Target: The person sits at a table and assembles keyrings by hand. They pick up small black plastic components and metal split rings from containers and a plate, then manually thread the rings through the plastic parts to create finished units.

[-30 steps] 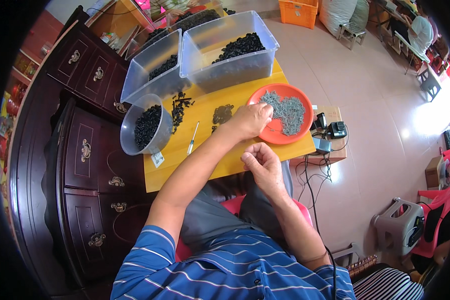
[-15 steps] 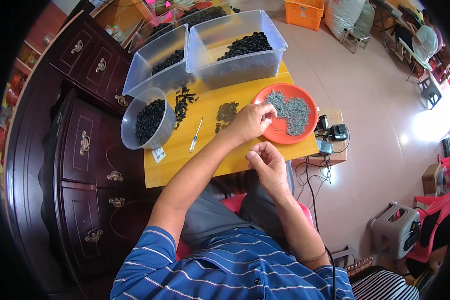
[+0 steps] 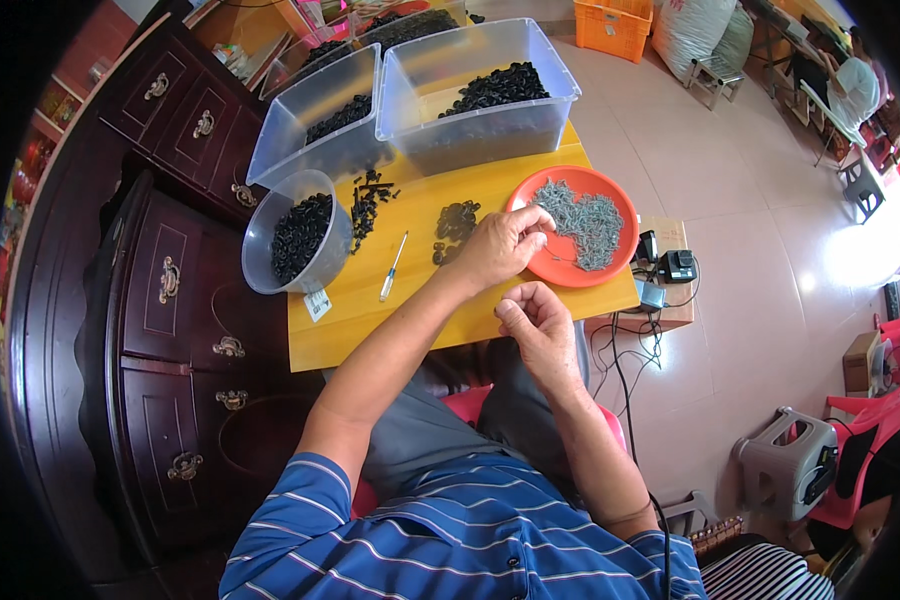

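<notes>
My left hand reaches over the near left rim of a red round plate that holds a heap of small grey metal pieces, perhaps screws. Its thumb and fingers are drawn together; anything between them is too small to make out. Closer to my body, beyond the table's front edge, my right hand is closed with thumb against forefinger, and its contents are hidden. Left of my left hand lie small dark parts in a loose patch and a screwdriver with a clear handle.
On the yellow table stand a round clear tub of black parts and two clear bins with more. Loose black pieces lie beside the tub. Dark drawers border the left; cables and a black device sit right.
Both hands stay nearly in place. The fingers of my left hand have shifted slightly at the plate, and the whole view has moved a little.
</notes>
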Available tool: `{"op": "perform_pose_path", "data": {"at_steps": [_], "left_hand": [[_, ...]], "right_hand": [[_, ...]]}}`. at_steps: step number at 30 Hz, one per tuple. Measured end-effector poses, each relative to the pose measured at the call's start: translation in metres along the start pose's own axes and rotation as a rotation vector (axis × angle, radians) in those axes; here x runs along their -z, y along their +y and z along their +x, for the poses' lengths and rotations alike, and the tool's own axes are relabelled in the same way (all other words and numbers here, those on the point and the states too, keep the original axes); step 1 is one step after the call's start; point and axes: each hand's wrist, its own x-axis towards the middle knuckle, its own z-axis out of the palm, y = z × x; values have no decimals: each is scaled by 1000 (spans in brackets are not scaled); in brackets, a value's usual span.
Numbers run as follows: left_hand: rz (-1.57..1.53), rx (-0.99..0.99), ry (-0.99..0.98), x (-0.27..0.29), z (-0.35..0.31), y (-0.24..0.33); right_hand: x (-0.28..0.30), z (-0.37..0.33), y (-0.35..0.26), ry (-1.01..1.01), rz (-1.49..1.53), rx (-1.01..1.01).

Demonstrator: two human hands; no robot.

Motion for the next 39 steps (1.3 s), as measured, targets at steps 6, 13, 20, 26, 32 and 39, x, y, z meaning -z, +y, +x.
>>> {"op": "perform_pose_path", "data": {"at_steps": [6,13,20,26,32,39], "left_hand": [[-129,56,-1,15,-13,12],[-259,99,2,46,-74,37],[-341,198,-17,47,-117,32],[-232,156,10,52,-124,36],[-158,151,-22,56,-123,42],[310,-196,-95,62,-125,62]], "right_hand": [[0,0,0,14,64,-8],[-3,-1,-3,62,-20,29],[-8,-7,3,10,-350,82],[-9,-7,4,-46,-375,91],[-5,-6,8,-74,-391,57],[5,-4,2,-257,-299,-172]]}}
